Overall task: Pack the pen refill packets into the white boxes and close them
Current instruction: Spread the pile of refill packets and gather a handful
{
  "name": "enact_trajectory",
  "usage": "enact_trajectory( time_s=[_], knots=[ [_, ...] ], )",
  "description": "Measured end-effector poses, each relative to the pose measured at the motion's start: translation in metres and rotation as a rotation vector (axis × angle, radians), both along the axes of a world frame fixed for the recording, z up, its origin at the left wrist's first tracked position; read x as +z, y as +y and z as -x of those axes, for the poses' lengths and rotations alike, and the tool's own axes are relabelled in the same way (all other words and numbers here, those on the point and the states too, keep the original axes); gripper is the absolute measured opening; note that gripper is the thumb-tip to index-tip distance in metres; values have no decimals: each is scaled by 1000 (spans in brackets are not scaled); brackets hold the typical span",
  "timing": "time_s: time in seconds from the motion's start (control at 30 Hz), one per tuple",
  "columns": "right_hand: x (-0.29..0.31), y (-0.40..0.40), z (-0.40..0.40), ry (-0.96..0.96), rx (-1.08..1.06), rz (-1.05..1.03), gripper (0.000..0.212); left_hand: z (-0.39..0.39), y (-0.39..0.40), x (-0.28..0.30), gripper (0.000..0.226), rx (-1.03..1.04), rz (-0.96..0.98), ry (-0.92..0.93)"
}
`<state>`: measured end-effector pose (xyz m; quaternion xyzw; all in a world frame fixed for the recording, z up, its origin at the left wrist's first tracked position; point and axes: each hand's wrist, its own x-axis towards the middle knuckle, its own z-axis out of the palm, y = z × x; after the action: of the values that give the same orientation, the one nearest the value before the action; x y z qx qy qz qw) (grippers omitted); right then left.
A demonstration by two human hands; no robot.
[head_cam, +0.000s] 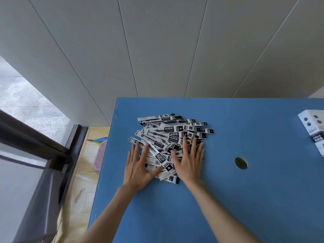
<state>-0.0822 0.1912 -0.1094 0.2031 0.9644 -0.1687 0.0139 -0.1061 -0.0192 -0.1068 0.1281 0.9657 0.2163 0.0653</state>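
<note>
A loose heap of long black-and-white pen refill packets lies in the middle of the blue table. My left hand rests flat on the heap's near left side, fingers spread and straight. My right hand lies flat on the near right side of the heap, fingers straight too. Neither hand grips a packet. White boxes with black print stand at the table's right edge, partly cut off by the frame.
A round cable hole is in the table right of the heap. The table's back edge meets a pale panelled wall. Left of the table, on the floor, are a pink basket and a dark window frame.
</note>
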Motion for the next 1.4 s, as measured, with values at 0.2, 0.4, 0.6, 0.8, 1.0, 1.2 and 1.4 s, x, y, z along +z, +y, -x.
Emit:
enact_trajectory(
  time_s=[0.2,0.4,0.6,0.8,1.0,1.2,1.4],
  knots=[
    [-2,-19,19,-14,35,42,81,13,-13,-1,103,79,-16,7],
    [8,-13,25,73,11,73,80,19,-25,1,94,53,-191,41],
    [10,41,52,137,-83,117,84,87,-21,22,80,163,-321,73],
    [6,29,92,-42,27,101,86,155,-1,28,93,83,-132,-106],
    [12,-14,99,-106,31,41,80,139,27,21,96,-21,-32,-183],
    [17,-9,61,76,38,144,82,113,-7,28,86,36,-70,-17],
    [8,-22,-7,234,-11,394,89,68,-53,5,88,242,-234,-50]
  ],
)
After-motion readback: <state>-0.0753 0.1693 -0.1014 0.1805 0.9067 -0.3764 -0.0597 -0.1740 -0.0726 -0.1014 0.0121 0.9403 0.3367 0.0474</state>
